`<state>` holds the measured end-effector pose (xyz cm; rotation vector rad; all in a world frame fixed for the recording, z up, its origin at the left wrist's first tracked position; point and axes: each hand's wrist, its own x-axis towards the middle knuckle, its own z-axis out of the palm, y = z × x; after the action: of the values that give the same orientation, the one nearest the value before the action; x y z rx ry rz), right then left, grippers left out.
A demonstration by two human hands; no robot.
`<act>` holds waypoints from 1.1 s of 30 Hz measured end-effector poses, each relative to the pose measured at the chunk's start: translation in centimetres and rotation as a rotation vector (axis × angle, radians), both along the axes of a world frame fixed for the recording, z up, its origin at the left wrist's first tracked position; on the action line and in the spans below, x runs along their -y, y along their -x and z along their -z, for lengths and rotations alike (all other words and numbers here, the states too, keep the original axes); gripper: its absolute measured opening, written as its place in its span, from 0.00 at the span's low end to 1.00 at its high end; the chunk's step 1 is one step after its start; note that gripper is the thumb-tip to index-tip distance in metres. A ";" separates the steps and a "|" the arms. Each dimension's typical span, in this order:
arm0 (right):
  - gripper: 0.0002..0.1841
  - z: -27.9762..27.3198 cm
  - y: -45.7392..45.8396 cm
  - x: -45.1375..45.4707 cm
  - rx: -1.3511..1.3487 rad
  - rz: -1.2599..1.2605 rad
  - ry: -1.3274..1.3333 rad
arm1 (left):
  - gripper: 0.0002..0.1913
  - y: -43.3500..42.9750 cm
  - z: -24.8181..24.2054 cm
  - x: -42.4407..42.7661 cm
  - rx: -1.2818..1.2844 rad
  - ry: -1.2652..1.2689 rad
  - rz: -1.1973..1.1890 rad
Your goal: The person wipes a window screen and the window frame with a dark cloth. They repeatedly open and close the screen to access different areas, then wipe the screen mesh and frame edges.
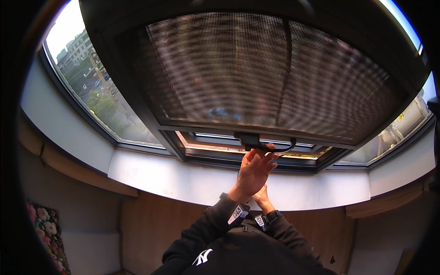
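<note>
A dark-framed mesh window screen (233, 72) fills the upper part of the view, tilted out over the window opening (206, 146). On its lower rail sits a black block-shaped fitting (250, 140) with a curved black handle (287, 148). My left hand (255, 170) reaches up to this handle, its fingertips closed around the handle's left part. Lower down, my right hand (262, 196) is near the white sill, mostly covered by my left hand and wrist. Its fingers are hidden, so I cannot tell whether it holds anything.
A white window sill (165, 178) curves below the frame. Fixed glass panes (113, 110) flank the opening, with trees and buildings outside. Wooden panelling (154, 227) stands beneath the sill. Floral fabric (46, 230) shows at lower left. Both my wrists wear dark bands with printed tags.
</note>
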<state>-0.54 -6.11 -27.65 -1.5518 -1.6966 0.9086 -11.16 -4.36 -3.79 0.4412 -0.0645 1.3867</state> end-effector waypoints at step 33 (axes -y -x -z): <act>0.08 -7.2 -8.5 6.8 -0.563 0.470 0.162 | 0.18 1.7 19.3 0.6 -0.678 0.815 0.110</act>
<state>7.92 -12.91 -20.46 -1.5148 -0.8378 1.1090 -12.87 -4.98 -23.08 0.1891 0.9813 0.9847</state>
